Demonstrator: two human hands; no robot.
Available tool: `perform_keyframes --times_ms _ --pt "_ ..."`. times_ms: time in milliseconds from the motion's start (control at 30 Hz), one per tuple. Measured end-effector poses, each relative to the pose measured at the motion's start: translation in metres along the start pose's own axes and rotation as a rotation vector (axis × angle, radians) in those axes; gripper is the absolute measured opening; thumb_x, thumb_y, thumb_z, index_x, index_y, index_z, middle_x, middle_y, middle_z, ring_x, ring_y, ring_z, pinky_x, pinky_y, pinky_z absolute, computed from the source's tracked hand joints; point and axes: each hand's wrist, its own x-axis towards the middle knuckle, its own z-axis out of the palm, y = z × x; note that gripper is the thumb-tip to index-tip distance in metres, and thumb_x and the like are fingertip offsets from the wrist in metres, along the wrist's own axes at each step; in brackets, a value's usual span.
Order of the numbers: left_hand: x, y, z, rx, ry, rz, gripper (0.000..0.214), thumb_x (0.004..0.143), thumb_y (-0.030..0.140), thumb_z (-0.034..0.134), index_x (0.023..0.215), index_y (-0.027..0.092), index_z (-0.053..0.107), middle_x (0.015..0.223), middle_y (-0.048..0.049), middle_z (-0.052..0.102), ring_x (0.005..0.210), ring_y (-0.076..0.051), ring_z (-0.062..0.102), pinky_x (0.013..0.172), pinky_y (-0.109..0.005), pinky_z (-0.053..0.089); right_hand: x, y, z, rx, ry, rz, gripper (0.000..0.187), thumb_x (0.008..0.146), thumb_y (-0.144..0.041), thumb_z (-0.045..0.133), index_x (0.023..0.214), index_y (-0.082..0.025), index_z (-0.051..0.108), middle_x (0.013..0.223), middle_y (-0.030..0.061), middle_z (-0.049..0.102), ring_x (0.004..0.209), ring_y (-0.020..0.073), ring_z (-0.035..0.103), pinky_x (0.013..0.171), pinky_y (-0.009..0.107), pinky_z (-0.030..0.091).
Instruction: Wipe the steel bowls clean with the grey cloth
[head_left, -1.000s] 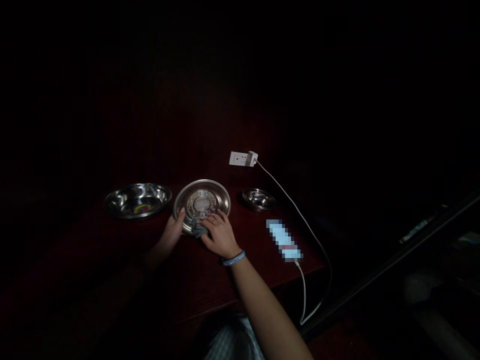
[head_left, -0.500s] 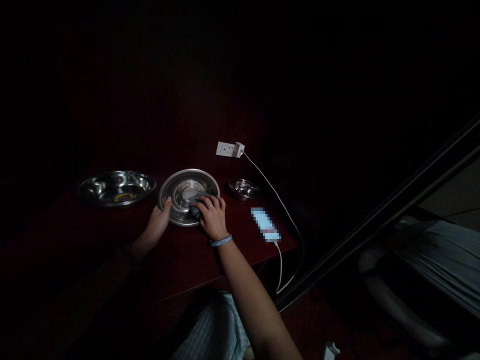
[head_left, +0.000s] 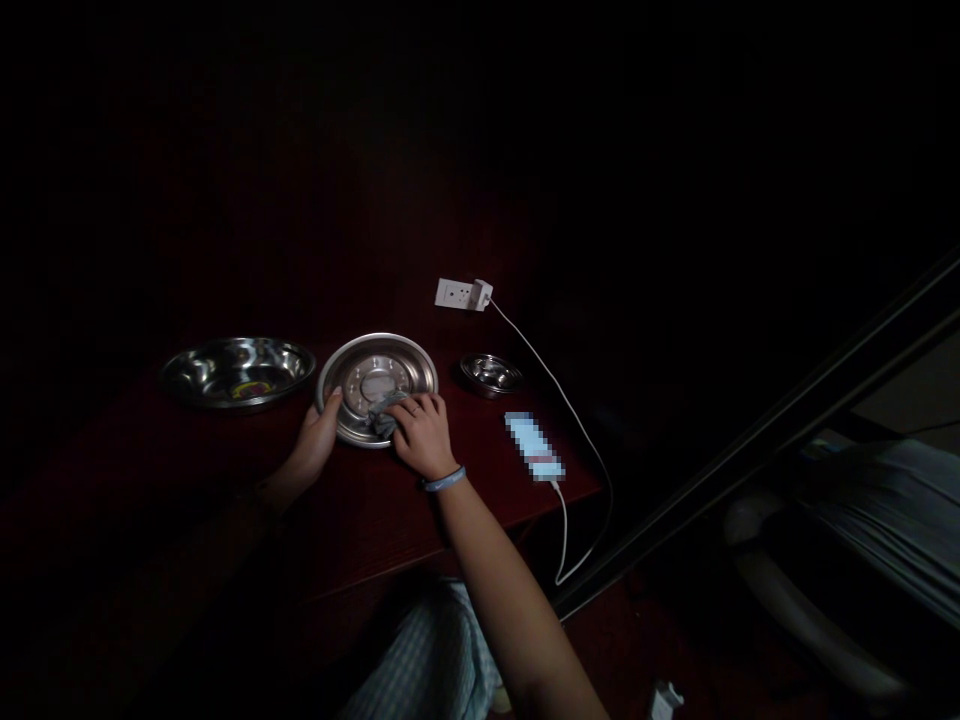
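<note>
A round steel plate (head_left: pixel 360 365) is tilted up over the dark red table, its face toward me. My left hand (head_left: pixel 317 440) grips its left rim, thumb on the near face and the other fingers hidden behind. My right hand (head_left: pixel 425 432) is closed on a crumpled grey cloth (head_left: pixel 384 415) and presses it against the lower part of the plate. A wide steel basin (head_left: pixel 217 375) with a coloured sticker inside rests to the left. On the right sits a small steel bowl (head_left: pixel 491 374).
A phone (head_left: pixel 534 446), blurred out, lies on the table (head_left: pixel 375 530) at right. Its white cable (head_left: pixel 559 390) loops past the table's edge to a charger in the wall socket (head_left: pixel 454 293). A dark slanting frame (head_left: pixel 750 450) stands at right. The surroundings are very dark.
The right hand has slid the cloth a little left and down across the plate. The left hand keeps its hold on the rim. The whole view has shifted slightly.
</note>
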Motion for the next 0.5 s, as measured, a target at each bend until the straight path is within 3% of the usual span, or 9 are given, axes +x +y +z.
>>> perform_keyframes --times_ms 200,500 --pt "0.0046 -0.0051 -0.0032 -0.024 0.014 -0.024 0.038 0.085 0.036 0.054 0.115 0.014 0.063 0.118 -0.0097 0.069 0.116 -0.023 0.061 0.102 -0.034 0.045 0.0006 -0.0028 0.0061 0.101 -0.058 -0.125 0.035 0.086 -0.021 0.051 0.121 -0.021 0.059 0.116 0.0046 0.063 0.111 0.0182 0.05 0.099 0.032 0.037" --pt "0.0043 -0.002 -0.0015 -0.043 0.015 -0.073 0.034 0.086 0.036 0.055 0.111 0.015 0.065 0.119 -0.0104 0.069 0.117 -0.024 0.061 0.102 -0.035 0.045 0.0014 -0.0036 0.0039 0.198 -0.083 -0.168 0.041 0.085 -0.025 0.054 0.126 -0.026 0.058 0.124 0.0021 0.061 0.112 0.0169 0.054 0.102 0.031 0.038"
